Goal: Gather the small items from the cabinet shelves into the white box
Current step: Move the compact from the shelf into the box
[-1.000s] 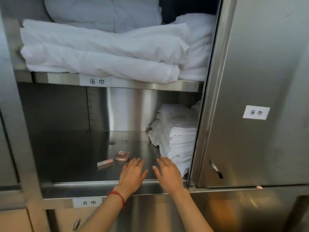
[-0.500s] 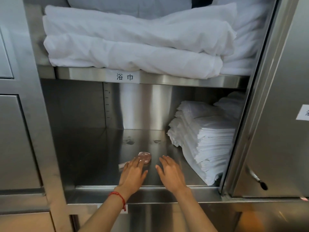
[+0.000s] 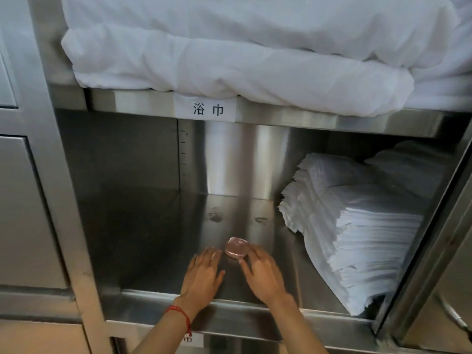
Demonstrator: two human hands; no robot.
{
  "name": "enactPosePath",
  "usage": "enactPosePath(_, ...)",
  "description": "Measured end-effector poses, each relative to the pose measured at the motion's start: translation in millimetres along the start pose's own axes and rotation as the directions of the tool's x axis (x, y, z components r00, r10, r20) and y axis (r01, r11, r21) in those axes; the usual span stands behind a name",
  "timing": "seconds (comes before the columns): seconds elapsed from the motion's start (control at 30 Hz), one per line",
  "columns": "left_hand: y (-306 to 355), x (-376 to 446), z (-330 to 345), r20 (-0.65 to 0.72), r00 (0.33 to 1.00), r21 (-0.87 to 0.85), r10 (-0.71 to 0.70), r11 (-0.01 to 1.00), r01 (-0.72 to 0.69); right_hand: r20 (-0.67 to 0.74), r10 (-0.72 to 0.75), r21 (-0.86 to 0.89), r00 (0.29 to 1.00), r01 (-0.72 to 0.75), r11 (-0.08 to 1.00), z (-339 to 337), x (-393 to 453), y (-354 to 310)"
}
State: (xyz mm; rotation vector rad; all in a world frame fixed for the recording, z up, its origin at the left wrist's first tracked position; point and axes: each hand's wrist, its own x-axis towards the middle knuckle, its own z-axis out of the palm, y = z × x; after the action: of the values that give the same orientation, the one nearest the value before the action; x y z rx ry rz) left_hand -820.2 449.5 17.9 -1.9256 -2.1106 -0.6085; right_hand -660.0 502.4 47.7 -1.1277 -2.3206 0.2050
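Steel cabinet shelf (image 3: 158,241), both flat hands (image 3: 204,274) (image 3: 263,273) spread beside a pink item (image 3: 236,247)

The middle shelf (image 3: 153,238) of the steel cabinet lies open in front of me. Its left half and centre are bare metal, with free height up to the upper shelf edge (image 3: 281,118) overhead. On the right, a tall stack of folded white cloths (image 3: 357,231) fills that side almost to the shelf above, blocking reach there. My left hand (image 3: 203,273) and right hand (image 3: 263,273) rest flat near the front lip, a small pink item (image 3: 236,247) between my fingertips. The open door (image 3: 454,226) walls off the right.
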Motion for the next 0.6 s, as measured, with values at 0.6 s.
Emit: enactPosePath(0.6,-24,36,33,0.082,0.995,0.045,-0.048,0.998,0.044,-0.029,-0.143,0.032,0.989,0.144,0.989,62,56,25)
